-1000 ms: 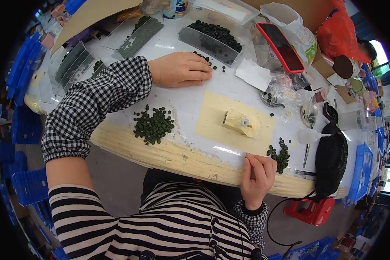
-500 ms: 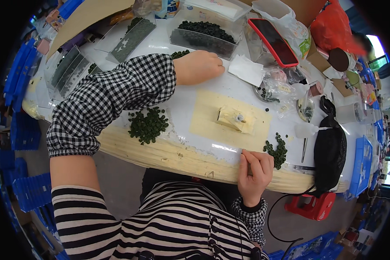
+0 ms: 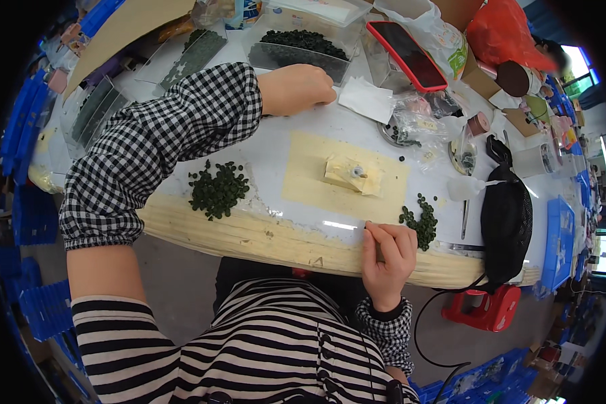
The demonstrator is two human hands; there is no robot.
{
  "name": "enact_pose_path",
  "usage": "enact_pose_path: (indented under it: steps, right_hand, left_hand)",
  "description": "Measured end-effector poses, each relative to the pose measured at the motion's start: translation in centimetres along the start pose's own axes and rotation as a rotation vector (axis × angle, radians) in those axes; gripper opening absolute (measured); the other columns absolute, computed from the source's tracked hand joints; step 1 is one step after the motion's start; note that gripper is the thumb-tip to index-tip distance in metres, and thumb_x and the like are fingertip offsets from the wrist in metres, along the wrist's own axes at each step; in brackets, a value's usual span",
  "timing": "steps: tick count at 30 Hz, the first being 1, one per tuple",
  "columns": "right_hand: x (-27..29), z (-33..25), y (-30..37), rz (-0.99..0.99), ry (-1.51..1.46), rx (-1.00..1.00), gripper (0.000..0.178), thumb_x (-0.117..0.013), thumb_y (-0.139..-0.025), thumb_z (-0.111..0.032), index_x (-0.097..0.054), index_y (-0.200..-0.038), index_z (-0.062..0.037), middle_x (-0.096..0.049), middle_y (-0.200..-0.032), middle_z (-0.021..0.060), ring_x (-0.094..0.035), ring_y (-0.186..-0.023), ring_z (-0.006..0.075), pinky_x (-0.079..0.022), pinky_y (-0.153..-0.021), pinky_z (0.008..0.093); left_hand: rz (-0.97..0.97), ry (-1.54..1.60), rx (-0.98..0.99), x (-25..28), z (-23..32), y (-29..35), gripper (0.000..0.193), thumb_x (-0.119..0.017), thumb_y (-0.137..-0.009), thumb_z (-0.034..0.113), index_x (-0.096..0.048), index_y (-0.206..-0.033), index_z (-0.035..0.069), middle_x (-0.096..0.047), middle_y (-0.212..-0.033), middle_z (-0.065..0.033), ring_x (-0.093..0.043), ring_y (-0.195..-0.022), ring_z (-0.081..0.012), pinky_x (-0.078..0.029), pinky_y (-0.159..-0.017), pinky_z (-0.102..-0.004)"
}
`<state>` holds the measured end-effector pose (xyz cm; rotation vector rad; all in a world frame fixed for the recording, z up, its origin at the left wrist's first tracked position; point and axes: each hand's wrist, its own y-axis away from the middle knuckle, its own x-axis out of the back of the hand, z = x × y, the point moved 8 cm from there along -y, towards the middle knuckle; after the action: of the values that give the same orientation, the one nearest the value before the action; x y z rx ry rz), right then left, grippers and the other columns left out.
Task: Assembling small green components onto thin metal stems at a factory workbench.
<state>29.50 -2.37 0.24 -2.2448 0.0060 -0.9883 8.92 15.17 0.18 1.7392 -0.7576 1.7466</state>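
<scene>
My left hand (image 3: 297, 89) rests on the far part of the white tabletop, fingers curled closed, just in front of a clear bin (image 3: 300, 58) of small dark green pieces. Whatever its fingers hold is hidden. At the table's near edge, my right hand (image 3: 389, 259) pinches thumb and forefinger together; a tiny dark spot shows at the tips, too small to name. Beside it lies a small pile of dark green pieces (image 3: 424, 223). Between the hands, a tape-wrapped block (image 3: 352, 176) with a small grey post on top sits on a yellow sheet (image 3: 301, 182).
A larger heap of green pieces (image 3: 218, 191) lies at the near left. A phone in a red case (image 3: 411, 57) leans over a clear box at the far right. White tissue (image 3: 367, 99), plastic bags, tweezers (image 3: 465, 219) and a black mesh pouch (image 3: 507, 225) occupy the right side.
The whole view has shifted slightly, so the table appears a little further left and up. Both hands keep nearly the same places and closed poses.
</scene>
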Motion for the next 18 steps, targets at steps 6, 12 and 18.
enact_pose_path:
  steps: [6, 12, 18]
  right_hand:
    - [3.9, 0.8, -2.7, -0.076, -0.044, -0.045, 0.021, -0.072, -0.076, 0.002, -0.071, -0.097, -0.0019, -0.063, -0.093, 0.0101, -0.058, -0.083, 0.0257, -0.046, -0.073, 0.0339]
    - [4.4, 4.0, -9.8, -0.233, 0.212, 0.029, 0.035, -0.069, -0.081, -0.002, -0.065, -0.116, -0.0057, -0.061, -0.108, 0.0153, -0.063, -0.088, 0.0315, -0.050, -0.073, 0.0374]
    - [0.3, 6.8, -13.9, -0.400, 0.489, 0.235, 0.052, -0.070, -0.078, -0.004, -0.057, -0.128, -0.0110, -0.055, -0.123, 0.0159, -0.065, -0.086, 0.0343, -0.053, -0.070, 0.0404]
  left_hand:
    - [0.189, -0.010, -0.053, 1.9, 1.1, 1.3, 0.009, -0.062, -0.081, 0.001, -0.059, -0.089, 0.002, -0.059, -0.089, -0.0087, -0.061, -0.090, -0.0263, -0.053, -0.076, -0.0355]
    - [0.476, 0.706, 0.137, 9.5, 3.2, 7.0, 0.017, -0.061, -0.084, -0.004, -0.062, -0.100, 0.001, -0.060, -0.097, -0.0047, -0.063, -0.086, -0.0140, -0.057, -0.076, -0.0278]
    - [0.565, 1.577, 0.431, 7.7, 7.6, 15.1, 0.022, -0.060, -0.085, -0.006, -0.058, -0.107, -0.001, -0.057, -0.093, -0.0051, -0.063, -0.085, -0.0123, -0.056, -0.070, -0.0254]
